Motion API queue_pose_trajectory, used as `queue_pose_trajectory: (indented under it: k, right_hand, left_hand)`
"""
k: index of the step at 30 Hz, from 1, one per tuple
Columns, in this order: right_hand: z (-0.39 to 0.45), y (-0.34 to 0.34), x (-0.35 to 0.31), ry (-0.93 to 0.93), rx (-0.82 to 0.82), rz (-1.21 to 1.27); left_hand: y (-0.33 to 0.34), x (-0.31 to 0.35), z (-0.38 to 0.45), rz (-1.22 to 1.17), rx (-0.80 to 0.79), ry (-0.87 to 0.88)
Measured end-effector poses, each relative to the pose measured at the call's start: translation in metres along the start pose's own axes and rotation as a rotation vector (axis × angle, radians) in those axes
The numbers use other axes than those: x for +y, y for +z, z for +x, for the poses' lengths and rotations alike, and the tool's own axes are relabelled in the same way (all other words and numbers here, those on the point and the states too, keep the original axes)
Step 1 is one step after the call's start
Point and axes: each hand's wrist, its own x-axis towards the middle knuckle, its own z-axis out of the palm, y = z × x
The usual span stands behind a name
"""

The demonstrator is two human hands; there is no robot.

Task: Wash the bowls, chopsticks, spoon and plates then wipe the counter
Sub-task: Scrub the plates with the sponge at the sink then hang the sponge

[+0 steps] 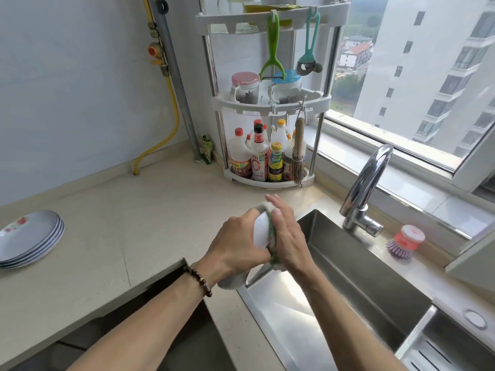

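One white bowl tilted on edge, partly hidden.

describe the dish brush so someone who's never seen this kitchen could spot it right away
Start at the chrome faucet behind the sink. Just to its right, on the ledge under the window, lies the dish brush. It is stubby, with a red-and-white top and purple bristles.

Bare forearms; dark bead bracelet, L wrist

A single head-worn camera is looking forward and down, close over the sink corner, taking in the table (wide-angle, edges bending) and window.
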Motion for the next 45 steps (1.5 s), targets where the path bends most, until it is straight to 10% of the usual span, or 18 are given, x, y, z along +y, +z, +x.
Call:
queue_pose_trajectory:
  k: [8, 14, 21, 28, 33, 45]
  right_hand:
    - [-0.002, 0.001, -0.004, -0.060, 0.091, 0.064]
    - [0.025, -0.037, 0.013, 0.444, 0.317, 0.526]
    - [0.026, -0.051, -0.015, 0.184, 0.240, 0.125]
    - [0.006, -0.019, -0.011, -0.185, 0.245, -0.122]
    - [0.018, -0.032, -0.005, 0.140, 0.288, 0.293]
    - [-0.001, -0.007, -0.015, -0.013, 0.158, 0.116]
  left_hand:
    - [-0.008, 0.009, 0.007, -0.012, 0.026, 0.033]
    - [-0.007, 0.022, -0.012, -0.124, 0.106, 0.189]
    - [-0.028, 0.020, 0.002, -0.167, -0.193, 0.018]
    - [-0.014, 0.025, 0.010, -0.162, -0.034, -0.041]
    - [-0.006, 0.029, -0.001, -0.125, -0.010, 0.024]
    - [-0.005, 0.022, 0.000, -0.147, 0.133, -0.030]
